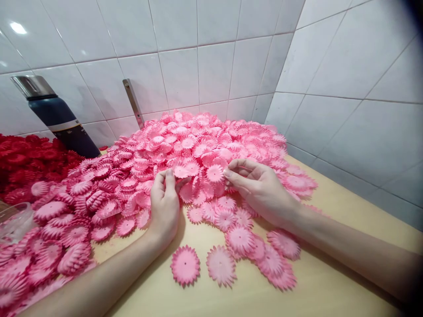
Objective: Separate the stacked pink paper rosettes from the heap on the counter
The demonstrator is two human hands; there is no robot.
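L hand [165, 202] & R hand [259, 187] semi-curled, each pinching pink disc [215, 173].

Pink flower discs [205, 132] with toothed, darker rims lie heaped in a broad, jumbled pile; one disc [214, 174] faces forward at the fingertips of the right hand [259, 182]; nearer, two single discs [185, 265] rest flat, left of an overlapping spread [240, 240]

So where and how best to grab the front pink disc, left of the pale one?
Probably pinch the pink disc by its toothed rim, from the near side; it lies flat on the table, apart from the pale disc, edge uncovered.
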